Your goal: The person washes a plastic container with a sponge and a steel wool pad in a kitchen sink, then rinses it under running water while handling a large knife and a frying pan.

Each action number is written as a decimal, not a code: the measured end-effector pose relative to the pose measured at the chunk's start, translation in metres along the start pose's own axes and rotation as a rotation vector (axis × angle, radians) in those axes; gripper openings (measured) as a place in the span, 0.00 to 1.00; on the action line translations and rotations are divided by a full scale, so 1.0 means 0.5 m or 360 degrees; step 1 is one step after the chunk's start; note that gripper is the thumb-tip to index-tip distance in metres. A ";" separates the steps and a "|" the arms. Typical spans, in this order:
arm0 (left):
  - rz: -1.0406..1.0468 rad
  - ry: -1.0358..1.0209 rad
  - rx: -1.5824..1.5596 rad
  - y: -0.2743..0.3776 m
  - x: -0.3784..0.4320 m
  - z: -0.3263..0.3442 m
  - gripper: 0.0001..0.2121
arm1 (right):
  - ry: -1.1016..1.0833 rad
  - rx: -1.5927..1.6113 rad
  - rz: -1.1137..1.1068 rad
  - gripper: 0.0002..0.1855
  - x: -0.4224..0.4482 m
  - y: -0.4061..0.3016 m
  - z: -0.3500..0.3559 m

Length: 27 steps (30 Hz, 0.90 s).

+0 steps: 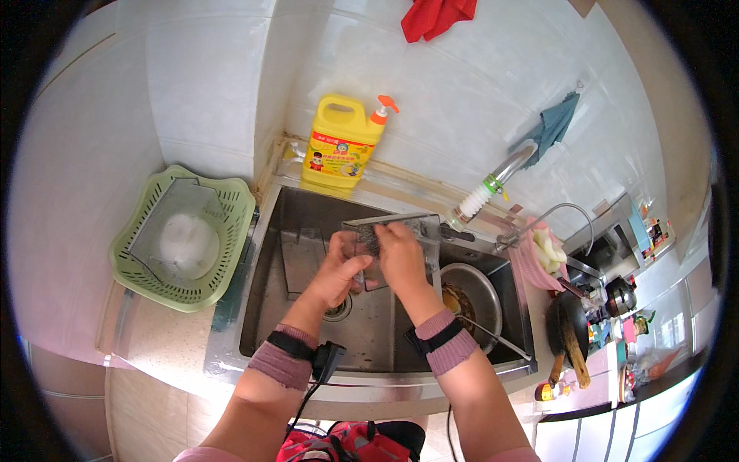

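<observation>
My left hand (338, 276) grips a clear plastic container (426, 232) above the steel sink (257, 329). Pressed to its side is a dark scouring pad, apparently steel wool (368, 238), held in the fingers of my right hand (403, 257). Part of the container is hidden behind both hands. Another clear, flat-sided plastic piece (304, 260) rests in the sink to the left, its full shape hard to make out. The sink drain (339, 310) shows below my left hand.
A green plastic basket (236, 254) left of the sink holds clear and white items. Behind stands a yellow detergent jug (340, 144). The faucet (476, 202) reaches in from the right. A metal bowl (491, 289) with a long handle sits in the right basin, near a pink basket (528, 263) and a wok (560, 326).
</observation>
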<state>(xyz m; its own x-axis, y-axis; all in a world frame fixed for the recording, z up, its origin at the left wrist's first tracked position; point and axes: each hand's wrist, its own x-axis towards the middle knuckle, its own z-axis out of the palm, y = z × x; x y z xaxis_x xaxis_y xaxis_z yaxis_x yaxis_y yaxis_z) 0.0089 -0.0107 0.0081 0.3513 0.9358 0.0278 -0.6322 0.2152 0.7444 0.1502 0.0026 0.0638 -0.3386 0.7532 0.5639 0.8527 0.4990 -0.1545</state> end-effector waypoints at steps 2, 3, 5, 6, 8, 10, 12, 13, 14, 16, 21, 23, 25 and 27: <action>0.0028 0.0044 0.0040 -0.011 0.009 -0.018 0.26 | -0.0054 -0.0047 0.0215 0.15 0.011 -0.020 -0.005; 0.0039 0.0068 0.0076 -0.013 0.010 -0.018 0.26 | -0.0058 -0.0049 0.0221 0.15 0.005 -0.028 0.005; 0.0028 0.0029 0.0055 -0.010 0.011 -0.022 0.26 | -0.0013 0.0204 -0.0149 0.14 -0.013 -0.036 0.025; -0.0001 0.0019 0.0024 -0.010 0.011 -0.020 0.26 | 0.0029 0.0212 -0.0171 0.14 -0.009 -0.019 0.025; -0.0030 0.0006 -0.0003 -0.010 0.012 -0.021 0.25 | 0.0099 0.0156 -0.0008 0.14 0.001 0.013 0.023; -0.0001 0.0049 0.0010 -0.017 0.012 -0.025 0.24 | 0.0004 0.0060 0.0202 0.14 0.009 -0.003 0.005; 0.0001 0.0064 -0.0002 -0.005 0.003 -0.017 0.24 | -0.0093 0.0163 0.0121 0.14 -0.009 -0.022 0.017; -0.0008 0.0060 0.0004 -0.008 0.005 -0.017 0.24 | -0.0179 0.0267 0.0044 0.14 -0.018 -0.025 0.019; -0.0036 0.0054 -0.0025 -0.014 0.009 -0.018 0.25 | -0.0163 0.0294 0.0050 0.16 -0.020 -0.011 0.013; -0.0053 0.0027 -0.0044 -0.008 0.010 -0.009 0.25 | -0.0087 0.0254 0.0158 0.16 -0.016 0.001 -0.018; -0.0099 -0.0015 -0.0214 0.019 -0.008 -0.013 0.29 | 0.0190 0.0377 0.0321 0.15 -0.038 -0.010 -0.100; -0.0086 -0.0029 -0.0200 0.023 -0.021 -0.003 0.31 | 0.0200 0.0418 0.0340 0.16 -0.059 -0.012 -0.134; -0.0208 0.0077 -0.0156 0.040 -0.024 0.029 0.32 | 0.0231 0.0424 0.0320 0.16 -0.074 -0.004 -0.168; -0.0231 0.0086 -0.0133 0.051 -0.030 0.059 0.31 | 0.0214 0.0466 0.0406 0.16 -0.090 -0.005 -0.185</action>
<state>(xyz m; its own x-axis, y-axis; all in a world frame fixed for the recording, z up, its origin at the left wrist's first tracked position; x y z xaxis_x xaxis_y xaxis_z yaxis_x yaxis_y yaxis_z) 0.0080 -0.0276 0.0464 0.4069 0.9064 -0.1135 -0.6335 0.3695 0.6799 0.2002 -0.0720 0.1137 -0.0596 0.8154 0.5758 0.7467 0.4193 -0.5164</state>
